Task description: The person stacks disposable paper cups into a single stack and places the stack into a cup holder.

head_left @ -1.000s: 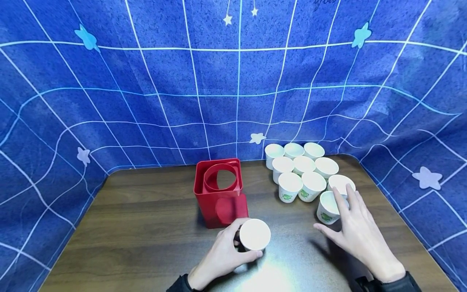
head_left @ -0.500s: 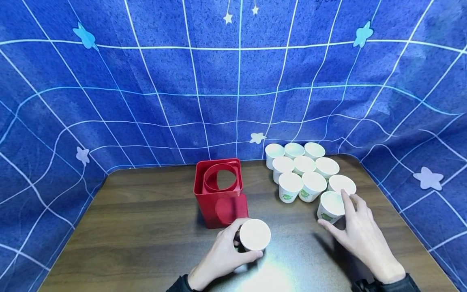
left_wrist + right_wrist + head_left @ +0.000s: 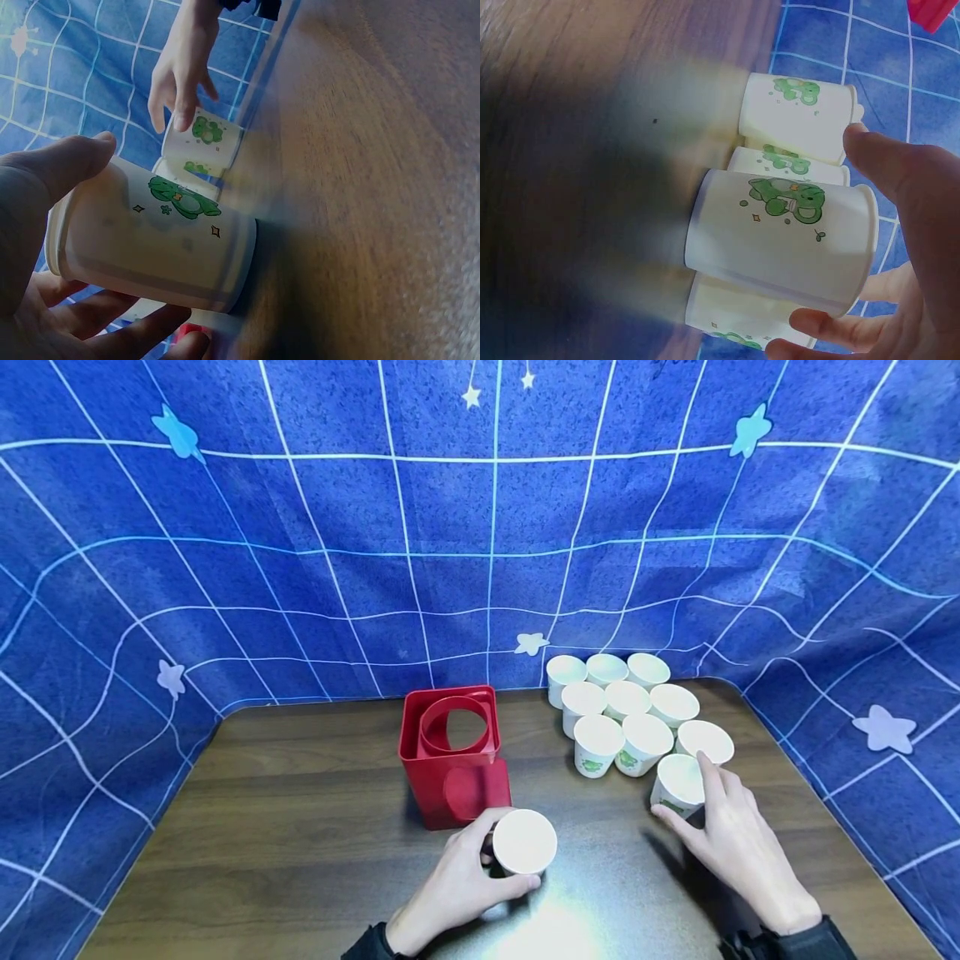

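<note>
Left hand (image 3: 457, 885): fingers and thumb curled round a white paper cup (image 3: 524, 842), upright on the dark wooden desk (image 3: 300, 827) near its front edge, just in front of a red square container (image 3: 453, 760); the left wrist view shows a green bear print on the cup's wall (image 3: 180, 199). Right hand (image 3: 738, 847): thumb on one side and fingers on the other side of a second paper cup (image 3: 678, 785), closing round it; in the right wrist view the thumb and fingertips lie at the rim end of this cup (image 3: 787, 240), which carries the same green print and stands on the desk. Cluster of further paper cups (image 3: 626, 710): upright, packed close together at the far right of the desk, the right hand's cup standing at the near edge of that cluster, just beside its neighbours. Red container: open at the top, a round ring inside it. Backdrop: blue cloth (image 3: 480, 527) with white grid lines and pale stars, behind and to both sides of the desk.
</note>
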Motion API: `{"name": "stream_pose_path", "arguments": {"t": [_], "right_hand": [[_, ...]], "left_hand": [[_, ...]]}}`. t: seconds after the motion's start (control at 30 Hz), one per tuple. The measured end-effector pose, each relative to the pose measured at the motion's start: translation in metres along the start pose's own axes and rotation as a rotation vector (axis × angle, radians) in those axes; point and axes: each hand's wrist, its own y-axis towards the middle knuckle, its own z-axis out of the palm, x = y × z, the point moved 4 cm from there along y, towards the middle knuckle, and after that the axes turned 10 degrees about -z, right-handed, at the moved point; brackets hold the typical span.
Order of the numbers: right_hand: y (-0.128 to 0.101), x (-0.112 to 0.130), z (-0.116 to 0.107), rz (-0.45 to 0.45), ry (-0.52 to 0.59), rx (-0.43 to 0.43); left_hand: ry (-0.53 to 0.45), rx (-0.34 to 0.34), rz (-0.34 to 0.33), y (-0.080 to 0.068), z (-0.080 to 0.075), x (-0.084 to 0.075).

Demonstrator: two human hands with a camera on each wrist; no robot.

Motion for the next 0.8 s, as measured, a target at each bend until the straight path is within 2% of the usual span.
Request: {"name": "stream_pose_path", "arguments": {"t": [0.27, 0.8], "right_hand": [[0.0017, 0.0021, 0.0035, 0.002, 0.007, -0.014], [0.0015, 0.0040, 0.0025, 0.031, 0.043, -0.014]], "left_hand": [[-0.020, -0.002, 0.039, -0.0003, -0.0002, -0.0004], [-0.019, 0.005, 0.027, 0.0003, -0.0010, -0.0006]]}}
